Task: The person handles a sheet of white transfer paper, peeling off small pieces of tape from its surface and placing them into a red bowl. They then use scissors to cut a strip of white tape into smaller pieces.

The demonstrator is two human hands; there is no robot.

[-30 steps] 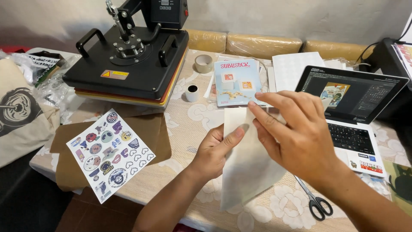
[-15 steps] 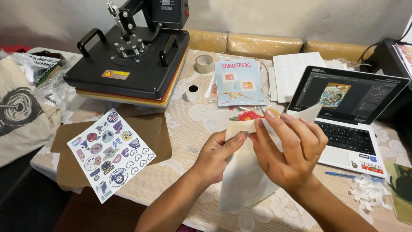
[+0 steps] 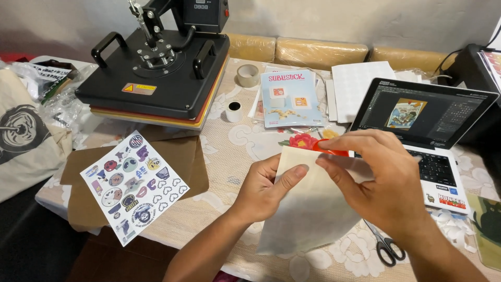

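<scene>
Both my hands hold a cream sheet of paper (image 3: 305, 209) above the table's front edge. My left hand (image 3: 269, 185) pinches its upper left edge with thumb on top. My right hand (image 3: 378, 180) grips the upper right part, fingers curled over it. A small red-orange piece (image 3: 329, 150) shows at the sheet's top edge under my right fingertips; what it is I cannot tell.
A black heat press (image 3: 156, 73) stands at the back left. A sticker sheet (image 3: 133, 183) lies on brown paper (image 3: 180, 162). An open laptop (image 3: 425, 130) sits right, scissors (image 3: 386, 248) near the front, a light blue packet (image 3: 287, 96), tape roll (image 3: 247, 74), white sheets (image 3: 360, 86) behind, cloth bag (image 3: 23, 141) left.
My hands have lowered and drawn nearer with the sheet. My right hand has slid to its upper right edge, and the red-orange piece has come into sight there.
</scene>
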